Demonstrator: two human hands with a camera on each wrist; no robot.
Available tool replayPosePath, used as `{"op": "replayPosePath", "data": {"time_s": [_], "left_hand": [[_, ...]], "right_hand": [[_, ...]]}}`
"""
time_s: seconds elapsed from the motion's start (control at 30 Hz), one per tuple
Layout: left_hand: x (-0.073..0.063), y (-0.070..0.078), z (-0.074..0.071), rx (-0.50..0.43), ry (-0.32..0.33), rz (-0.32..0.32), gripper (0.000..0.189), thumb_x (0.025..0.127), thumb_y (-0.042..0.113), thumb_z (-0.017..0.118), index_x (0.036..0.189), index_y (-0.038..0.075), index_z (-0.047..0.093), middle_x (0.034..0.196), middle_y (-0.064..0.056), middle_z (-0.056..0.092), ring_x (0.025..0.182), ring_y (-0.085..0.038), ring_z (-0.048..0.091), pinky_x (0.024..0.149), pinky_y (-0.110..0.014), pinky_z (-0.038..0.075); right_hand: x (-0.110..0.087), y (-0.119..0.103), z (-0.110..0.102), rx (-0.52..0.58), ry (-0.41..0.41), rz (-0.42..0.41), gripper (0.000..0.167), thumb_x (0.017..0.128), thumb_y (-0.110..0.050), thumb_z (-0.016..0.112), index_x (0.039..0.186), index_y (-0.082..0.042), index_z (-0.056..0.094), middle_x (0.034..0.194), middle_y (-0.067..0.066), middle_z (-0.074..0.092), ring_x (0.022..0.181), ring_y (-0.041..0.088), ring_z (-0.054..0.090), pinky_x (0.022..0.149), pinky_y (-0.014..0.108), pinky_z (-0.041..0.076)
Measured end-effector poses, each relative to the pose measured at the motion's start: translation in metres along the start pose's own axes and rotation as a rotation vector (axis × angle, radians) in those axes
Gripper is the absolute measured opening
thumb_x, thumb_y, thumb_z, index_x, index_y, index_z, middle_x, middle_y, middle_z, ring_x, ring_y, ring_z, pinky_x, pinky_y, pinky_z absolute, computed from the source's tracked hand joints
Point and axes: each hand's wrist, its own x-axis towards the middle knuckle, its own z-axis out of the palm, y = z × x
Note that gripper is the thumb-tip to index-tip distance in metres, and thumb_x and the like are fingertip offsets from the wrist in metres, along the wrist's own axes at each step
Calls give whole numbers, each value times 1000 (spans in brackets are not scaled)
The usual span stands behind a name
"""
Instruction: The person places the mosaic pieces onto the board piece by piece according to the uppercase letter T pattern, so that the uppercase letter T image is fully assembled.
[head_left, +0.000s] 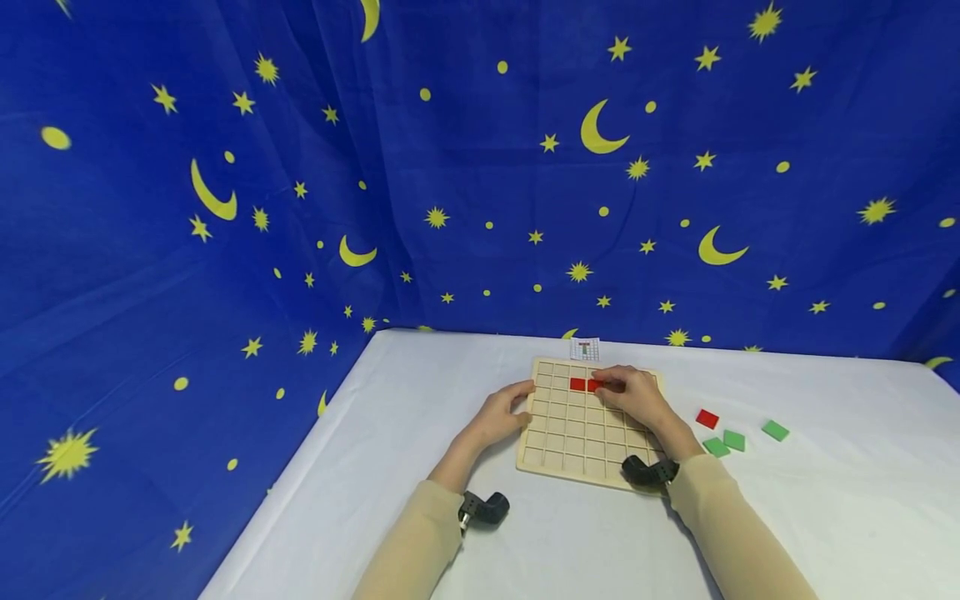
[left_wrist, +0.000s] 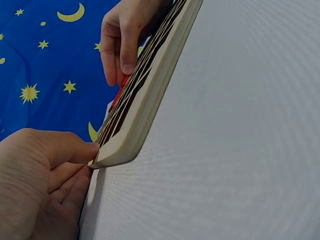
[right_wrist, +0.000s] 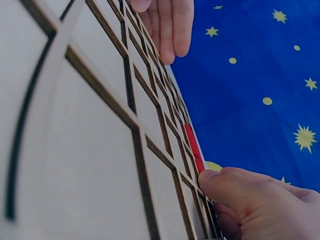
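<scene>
At about ten o'clock on the grid board [head_left: 555, 457], your left hand [head_left: 498, 414] rests with its fingers fairly straight, thumb and fingertips touching the edge without wrapping it. The board looks like light, stiff wood; its outer edge should be the surest place to steady it. Near twelve, a first red tile [head_left: 577, 384] sits in a cell, with a printed card [head_left: 585, 349] just beyond the board's far edge. Beside that tile, your right hand [head_left: 633, 396], reaching in from one o'clock, pinches a second red tile [head_left: 592, 386] between thumb and fingers. Thin and flat, it is probably light, rigid and a little slippery; hold it by opposite edges. Off the board at three o'clock, a loose red tile [head_left: 707, 418] and three green tiles [head_left: 776, 431] lie on the white tabletop [head_left: 862, 508].
</scene>
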Motion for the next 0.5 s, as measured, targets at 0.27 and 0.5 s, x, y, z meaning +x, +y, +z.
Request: {"op": "replayPosePath", "data": {"time_s": [0.27,0.5], "left_hand": [[-1,2,0,-15,-8,-41,58,84,-2,60,139,-4,41,135,-15,51,127,-26,45,108,-32,33],[1,1,1,-5,-9,-51,58,85,-2,61,139,-3,41,135,-14,50,127,-25,45,108,-31,33]], "right_hand": [[-1,-1,1,-18,-25,7,34,82,-16,73,114,-5,69,111,12,66,103,31,59,88,48,49],[3,1,0,224,39,130,35,86,-20,70,116,-2,66,110,12,67,96,26,64,81,36,55]]}}
